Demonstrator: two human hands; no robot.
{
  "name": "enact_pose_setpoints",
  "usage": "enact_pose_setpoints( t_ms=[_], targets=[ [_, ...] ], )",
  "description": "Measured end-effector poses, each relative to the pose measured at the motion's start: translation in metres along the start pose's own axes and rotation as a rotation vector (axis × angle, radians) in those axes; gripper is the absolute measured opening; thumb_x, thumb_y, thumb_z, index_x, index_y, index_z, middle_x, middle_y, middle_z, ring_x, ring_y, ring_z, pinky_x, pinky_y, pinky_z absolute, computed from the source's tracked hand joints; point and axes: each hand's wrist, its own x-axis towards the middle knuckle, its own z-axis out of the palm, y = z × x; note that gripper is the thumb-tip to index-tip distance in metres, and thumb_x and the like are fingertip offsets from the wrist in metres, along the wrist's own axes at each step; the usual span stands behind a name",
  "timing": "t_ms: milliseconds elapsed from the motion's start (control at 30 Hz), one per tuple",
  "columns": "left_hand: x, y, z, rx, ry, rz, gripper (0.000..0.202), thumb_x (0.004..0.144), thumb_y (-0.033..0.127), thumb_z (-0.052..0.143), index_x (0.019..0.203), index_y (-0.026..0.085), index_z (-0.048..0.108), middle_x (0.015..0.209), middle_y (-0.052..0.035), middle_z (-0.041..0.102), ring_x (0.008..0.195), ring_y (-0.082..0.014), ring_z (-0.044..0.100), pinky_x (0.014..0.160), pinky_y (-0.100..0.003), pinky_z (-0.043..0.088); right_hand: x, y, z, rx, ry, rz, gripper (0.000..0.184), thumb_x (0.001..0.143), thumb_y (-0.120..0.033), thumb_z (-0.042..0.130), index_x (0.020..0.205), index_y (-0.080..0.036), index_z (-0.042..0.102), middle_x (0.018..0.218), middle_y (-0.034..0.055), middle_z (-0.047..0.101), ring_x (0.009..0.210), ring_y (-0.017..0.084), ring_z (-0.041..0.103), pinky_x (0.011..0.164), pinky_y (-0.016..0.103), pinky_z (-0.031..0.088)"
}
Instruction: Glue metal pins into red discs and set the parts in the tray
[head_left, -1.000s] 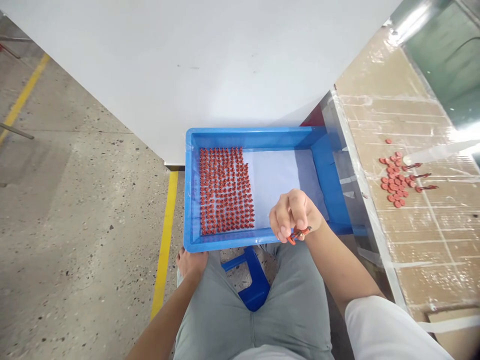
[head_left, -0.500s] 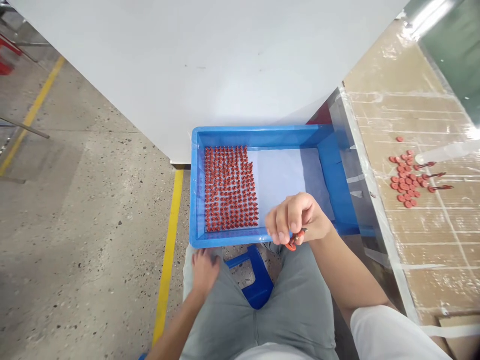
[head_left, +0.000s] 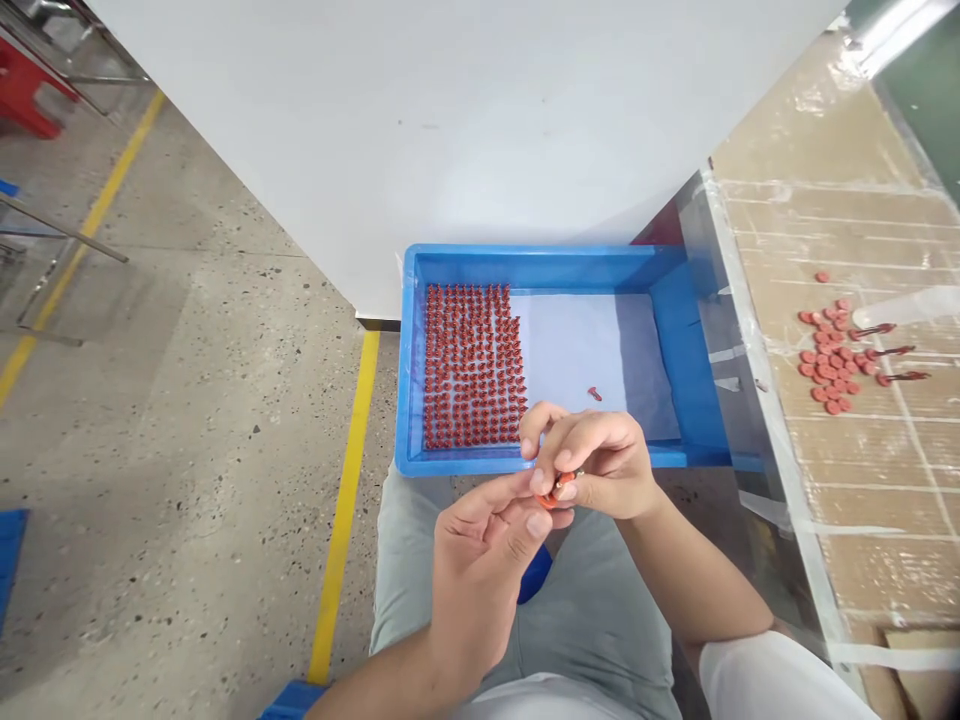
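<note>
My right hand is closed on a small red part with a round red base and a dark tip, held above the near edge of the blue bin. My left hand meets it from below left, thumb and fingers closed at the red base; the fingers partly hide the part. Inside the bin, rows of similar small red parts stand upright on the left side. One loose red piece lies tipped over on the white sheet, just beyond my right hand.
On the cardboard-covered table at right lie a pile of red discs and several dark red stemmed pieces. A white panel stands behind the bin. A blue stool shows between my legs.
My left hand has risen from my thigh to the red part in my right hand. A loose red piece now shows on the sheet. The view has shifted slightly.
</note>
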Motion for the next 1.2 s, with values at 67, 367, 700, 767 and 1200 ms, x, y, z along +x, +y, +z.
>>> enact_pose_setpoints(
  t_ms=[67, 367, 700, 767, 1200],
  targets=[
    [-0.001, -0.003, 0.003, -0.002, 0.052, 0.045, 0.023, 0.086, 0.018, 0.072, 0.105, 0.03, 0.076, 0.102, -0.0006, 0.077, 0.095, -0.0161, 0.074, 0.087, -0.032, 0.063, -0.001, 0.0, 0.001, 0.006, -0.006, 0.006, 0.033, 0.08, -0.012, 0.077, 0.107, -0.029, 0.073, 0.082, 0.0022, 0.077, 0.075, 0.015, 0.069, 0.079, 0.035, 0.054],
    [-0.004, -0.01, 0.001, 0.222, 0.168, 0.39, 0.035, 0.078, 0.009, 0.077, 0.105, 0.031, 0.077, 0.101, -0.0011, 0.074, 0.088, -0.0148, 0.073, 0.079, -0.029, 0.064, 0.003, -0.006, 0.008, -0.046, -0.007, -0.03, 0.025, 0.083, -0.023, 0.075, 0.107, -0.029, 0.075, 0.092, 0.0064, 0.078, 0.085, 0.02, 0.07, 0.077, 0.038, 0.055],
    [-0.007, -0.015, -0.004, 0.272, 0.166, 0.47, 0.04, 0.079, 0.004, 0.073, 0.109, 0.031, 0.075, 0.106, 0.0, 0.073, 0.09, -0.0121, 0.072, 0.081, -0.023, 0.063, 0.004, -0.016, 0.014, -0.163, 0.033, -0.033, 0.032, 0.082, -0.019, 0.076, 0.112, -0.03, 0.076, 0.095, 0.0084, 0.078, 0.081, 0.02, 0.071, 0.071, 0.036, 0.057],
    [-0.007, -0.017, -0.004, 0.292, 0.171, 0.489, 0.042, 0.079, 0.003, 0.073, 0.11, 0.031, 0.075, 0.105, 0.0007, 0.072, 0.089, -0.0108, 0.072, 0.08, -0.022, 0.062, 0.003, -0.017, 0.014, -0.159, 0.031, -0.028, 0.034, 0.083, -0.017, 0.075, 0.114, -0.029, 0.075, 0.095, 0.0089, 0.078, 0.082, 0.019, 0.071, 0.07, 0.035, 0.058],
    [-0.004, -0.02, -0.004, 0.45, 0.222, 0.597, 0.042, 0.076, 0.002, 0.075, 0.106, 0.033, 0.076, 0.1, 0.0018, 0.074, 0.087, -0.011, 0.071, 0.075, -0.021, 0.062, -0.008, -0.012, 0.015, -0.126, 0.073, 0.041, 0.042, 0.08, -0.013, 0.075, 0.118, -0.031, 0.073, 0.095, 0.0074, 0.074, 0.079, 0.017, 0.068, 0.066, 0.032, 0.058]
  ],
)
